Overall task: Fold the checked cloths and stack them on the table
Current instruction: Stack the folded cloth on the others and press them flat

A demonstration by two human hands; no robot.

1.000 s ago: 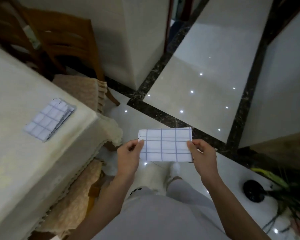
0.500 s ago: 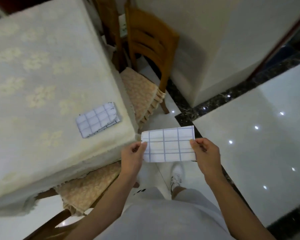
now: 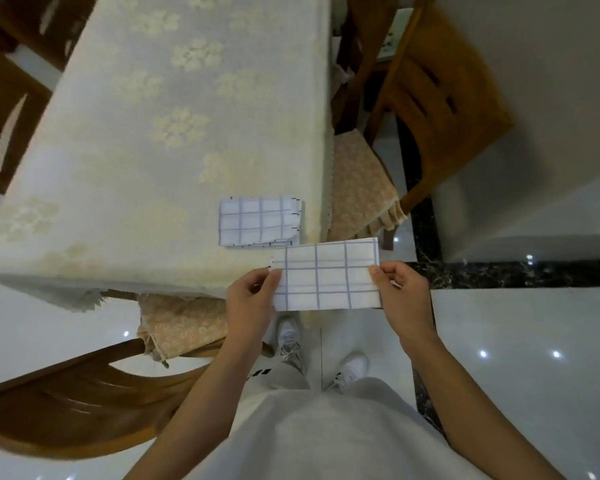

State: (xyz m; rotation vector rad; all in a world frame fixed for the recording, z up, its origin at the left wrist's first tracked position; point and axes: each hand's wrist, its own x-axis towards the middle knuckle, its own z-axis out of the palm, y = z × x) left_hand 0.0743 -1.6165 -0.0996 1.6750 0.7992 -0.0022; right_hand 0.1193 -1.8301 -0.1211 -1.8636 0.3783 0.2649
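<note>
I hold a folded white cloth with blue checks (image 3: 326, 274) stretched flat between both hands, over the table's near right corner. My left hand (image 3: 253, 296) pinches its left edge and my right hand (image 3: 400, 296) pinches its right edge. A second folded checked cloth (image 3: 258, 221) lies flat on the table (image 3: 153, 133), close to that corner and just beyond the held one. The table wears a cream cloth with a pale flower pattern.
A wooden chair with a beige cushion (image 3: 361, 192) stands at the table's right side. Another cushioned wooden chair (image 3: 118, 386) is tucked under the near edge at the left. More wooden chairs (image 3: 7, 109) stand at the far left. A white wall (image 3: 551, 98) rises on the right above glossy floor tiles.
My view has swung left, bringing the table from the left side to straight ahead. The held cloth, still pinched by both hands, is now close to the folded cloth on the table.
</note>
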